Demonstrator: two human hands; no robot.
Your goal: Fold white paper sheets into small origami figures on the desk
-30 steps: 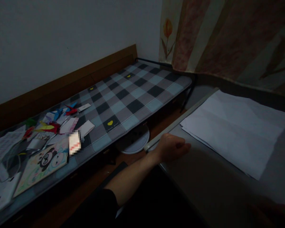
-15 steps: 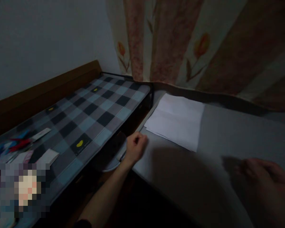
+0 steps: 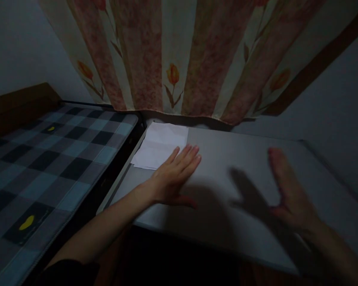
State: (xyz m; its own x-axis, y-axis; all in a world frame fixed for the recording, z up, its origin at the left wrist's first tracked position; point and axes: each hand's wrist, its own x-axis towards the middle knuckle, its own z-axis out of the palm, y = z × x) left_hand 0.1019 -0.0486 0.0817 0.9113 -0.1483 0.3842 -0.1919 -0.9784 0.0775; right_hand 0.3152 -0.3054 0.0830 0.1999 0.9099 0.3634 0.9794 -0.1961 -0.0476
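Note:
My left hand (image 3: pixel 176 174) is open above the table, palm down with its fingers stretched forward and the thumb apart. Beneath and beyond its fingertips lies a small stack of white paper sheets (image 3: pixel 164 143) at the table's far left corner; I cannot tell whether the hand touches it. My right hand (image 3: pixel 289 190) hangs over the right part of the pale table (image 3: pixel 214 147), thumb apart from the fingers, holding nothing. Its shadow falls on the tabletop to its left.
To the left stands a bed with a checkered mattress (image 3: pixel 80 147) and a wooden headboard (image 3: pixel 20 101); a dark gap separates it from the table. A striped curtain with tulips (image 3: pixel 173 75) hangs behind the table. A wall (image 3: pixel 325 103) rises at the right.
The view has turned right, so more of the table shows and the items on the mattress have left the picture. My left hand has opened from a fist and moved over the table; my right hand has spread.

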